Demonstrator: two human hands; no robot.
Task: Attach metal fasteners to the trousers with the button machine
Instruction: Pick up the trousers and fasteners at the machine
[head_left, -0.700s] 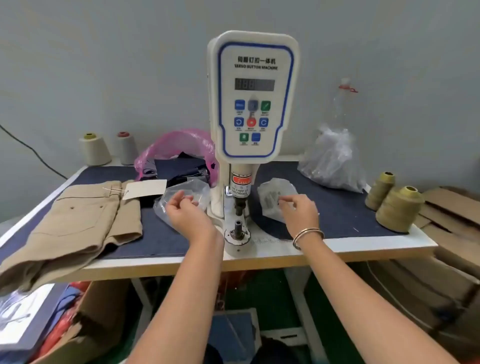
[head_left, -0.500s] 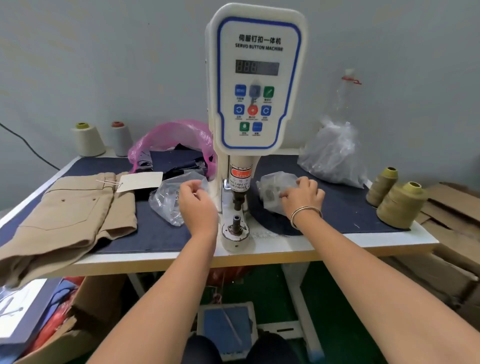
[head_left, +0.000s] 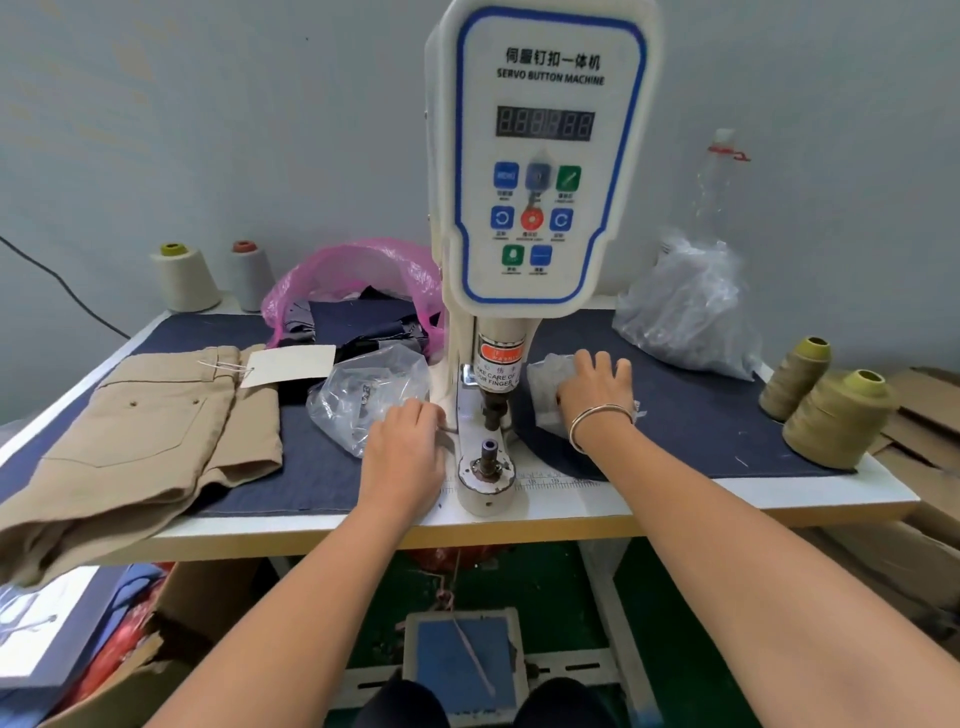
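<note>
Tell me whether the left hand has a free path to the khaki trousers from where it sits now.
Probably yes. The left hand rests beside the button machine, and the trousers lie further left on the same table. Only a clear plastic bag sits near that path, set further back.

We see 2 bare forearms reaching forward and up from the bottom edge, converging toward the middle. Our left hand (head_left: 402, 452) is palm down, back of the hand toward the camera, fingers bent forward and downward at the knuckles; fingertips hidden, so we can't tell if it pinches anything. Our right hand (head_left: 595, 387) sits farther forward, palm down, fingers (head_left: 602, 364) spread a little and fairly straight, laid flat on what is under them. Right wrist carries a thin metal bangle (head_left: 597, 421). Left wrist is bare. Both elbows are out of frame. The hands are apart, not touching.
</note>
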